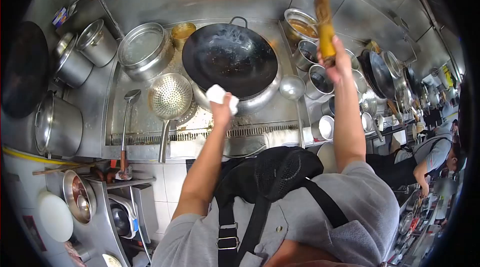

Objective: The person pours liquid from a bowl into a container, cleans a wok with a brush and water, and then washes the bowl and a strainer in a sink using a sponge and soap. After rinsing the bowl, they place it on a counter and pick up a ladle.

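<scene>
The left hand (221,110) is closed around a bunched white cloth (215,94) at the near rim of the black wok (230,64), which sits directly beyond that hand and spreads toward the right one. The right hand (341,62) is wrapped around the lower end of a yellow-handled brush (327,37), raised with its brown end pointing away, off to the right of the wok and apart from it. The wok's dark inside looks wet, with small specks.

To handle this well, the left hand should have the cloth folded thickly between fingers and metal, since the rim may be hot, and bear on the rim firmly enough that the wok cannot rock. The right hand does best with a firm, low grip and a loose wrist, the brush's end angled so that drips fall inside the wok. Care is needed on that side: a bowl of brown sauce (302,28) lies just left of the brush, and steel containers (320,83) crowd left of the right forearm. Between the hands, the ladle (292,88) rests near the wok's edge, easily knocked by a low sweep. The perforated strainer (170,96), left of the left hand, leaves that elbow little room on the counter (111,117).
</scene>
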`<state>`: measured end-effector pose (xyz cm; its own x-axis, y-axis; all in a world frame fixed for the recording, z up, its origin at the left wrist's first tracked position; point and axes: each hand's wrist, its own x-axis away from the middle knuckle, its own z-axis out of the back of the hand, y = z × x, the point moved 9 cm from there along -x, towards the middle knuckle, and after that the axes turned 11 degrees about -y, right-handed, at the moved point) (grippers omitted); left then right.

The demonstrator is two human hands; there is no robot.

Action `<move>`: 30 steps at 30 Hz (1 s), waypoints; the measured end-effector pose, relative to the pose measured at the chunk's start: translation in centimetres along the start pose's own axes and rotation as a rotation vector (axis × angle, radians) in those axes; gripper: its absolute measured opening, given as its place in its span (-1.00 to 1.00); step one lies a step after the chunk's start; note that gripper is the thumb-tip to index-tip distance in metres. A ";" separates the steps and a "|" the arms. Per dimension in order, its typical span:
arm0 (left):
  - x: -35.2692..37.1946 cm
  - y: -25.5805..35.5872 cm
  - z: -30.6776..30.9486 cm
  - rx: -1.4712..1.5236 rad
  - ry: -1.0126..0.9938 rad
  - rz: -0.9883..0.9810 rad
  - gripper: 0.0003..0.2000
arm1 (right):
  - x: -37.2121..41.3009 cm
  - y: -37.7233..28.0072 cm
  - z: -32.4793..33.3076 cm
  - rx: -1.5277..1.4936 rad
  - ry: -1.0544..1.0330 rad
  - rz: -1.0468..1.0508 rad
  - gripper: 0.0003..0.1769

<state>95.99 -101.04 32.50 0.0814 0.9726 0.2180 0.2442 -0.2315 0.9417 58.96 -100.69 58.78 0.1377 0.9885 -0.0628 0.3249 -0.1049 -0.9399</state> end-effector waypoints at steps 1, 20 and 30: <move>0.8 -0.1 -1.6 0.017 0.002 0.061 -0.72 | -1.7 -1.7 -1.3 -0.028 -0.038 0.106 -0.62; -3.3 -5.8 -2.7 0.341 0.105 -0.001 -0.88 | -9.0 27.9 -14.6 1.433 -0.972 -0.304 -0.41; -1.9 -4.9 -2.8 0.290 -0.040 0.170 -0.65 | -22.2 26.4 -7.7 1.380 0.009 -0.238 -0.36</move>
<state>91.95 -101.68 28.23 0.1813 0.9189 0.3503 0.4884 -0.3933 0.7790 71.70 -126.20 37.90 0.2180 0.9659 0.1395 -0.8291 0.2586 -0.4957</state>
